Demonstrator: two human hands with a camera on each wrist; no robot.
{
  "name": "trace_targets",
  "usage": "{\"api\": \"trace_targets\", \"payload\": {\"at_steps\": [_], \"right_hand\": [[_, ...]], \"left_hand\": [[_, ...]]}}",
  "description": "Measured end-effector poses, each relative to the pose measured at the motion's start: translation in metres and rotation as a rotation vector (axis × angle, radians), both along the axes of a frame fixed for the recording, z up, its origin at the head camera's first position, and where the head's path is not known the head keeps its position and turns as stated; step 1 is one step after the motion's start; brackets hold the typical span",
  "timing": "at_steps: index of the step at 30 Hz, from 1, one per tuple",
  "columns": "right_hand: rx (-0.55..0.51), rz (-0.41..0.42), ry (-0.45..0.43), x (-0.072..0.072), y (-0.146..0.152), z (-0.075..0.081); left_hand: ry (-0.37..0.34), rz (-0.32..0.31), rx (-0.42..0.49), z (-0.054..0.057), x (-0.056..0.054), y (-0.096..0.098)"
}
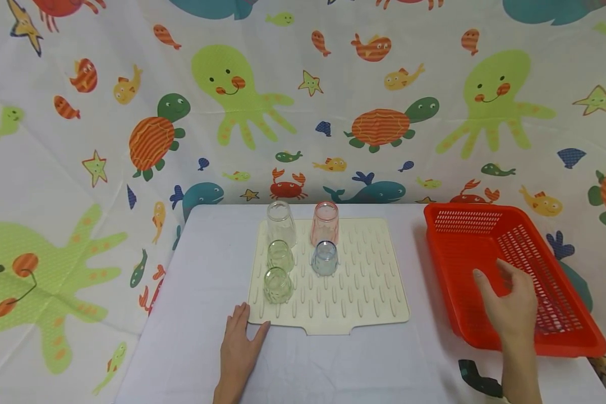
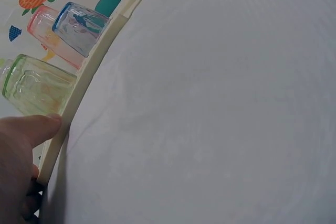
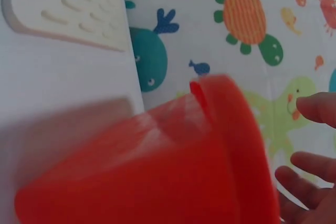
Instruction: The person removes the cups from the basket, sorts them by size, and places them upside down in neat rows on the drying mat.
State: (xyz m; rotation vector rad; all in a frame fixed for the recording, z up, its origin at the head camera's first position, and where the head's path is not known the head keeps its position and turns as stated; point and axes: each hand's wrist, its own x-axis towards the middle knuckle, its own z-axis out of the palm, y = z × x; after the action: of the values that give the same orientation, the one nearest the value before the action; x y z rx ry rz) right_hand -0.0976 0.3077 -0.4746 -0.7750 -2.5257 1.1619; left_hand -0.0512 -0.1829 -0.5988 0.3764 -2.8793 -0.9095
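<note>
My left hand (image 1: 239, 342) rests at the near left corner of a cream ridged draining board (image 1: 368, 280), thumb and fingertips at its edge. Upside down on the board stand a clear glass (image 1: 281, 227), a pink glass (image 1: 325, 227), a short blue glass (image 1: 325, 261) and two short green glasses, one (image 1: 280, 258) behind the other (image 1: 278, 287). Over the red plastic basket (image 1: 439, 269), my right hand (image 1: 515, 306) hovers with thumb and fingers spread and nothing between them. Partly hidden behind that hand, see-through pinkish glassware (image 1: 552, 314) lies inside the basket.
A white cloth covers the table (image 1: 202, 264). Behind and to the left hangs a curtain (image 1: 303, 163) printed with sea animals. The basket's raised wall and rim (image 3: 236, 145) stand between the board and my right hand. A dark strap piece (image 1: 480, 380) sits by my right wrist.
</note>
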Motion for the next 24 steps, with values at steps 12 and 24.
{"api": "trace_targets", "payload": {"at_steps": [12,24], "right_hand": [[0.058,-0.07,-0.047,0.003,0.031,-0.012],[0.114,-0.036,-0.155,0.004,0.057,-0.02]], "left_hand": [[0.001,0.003,0.008,-0.002,0.001,0.0],[-0.006,0.001,0.011,-0.003,0.0,0.0]]}}
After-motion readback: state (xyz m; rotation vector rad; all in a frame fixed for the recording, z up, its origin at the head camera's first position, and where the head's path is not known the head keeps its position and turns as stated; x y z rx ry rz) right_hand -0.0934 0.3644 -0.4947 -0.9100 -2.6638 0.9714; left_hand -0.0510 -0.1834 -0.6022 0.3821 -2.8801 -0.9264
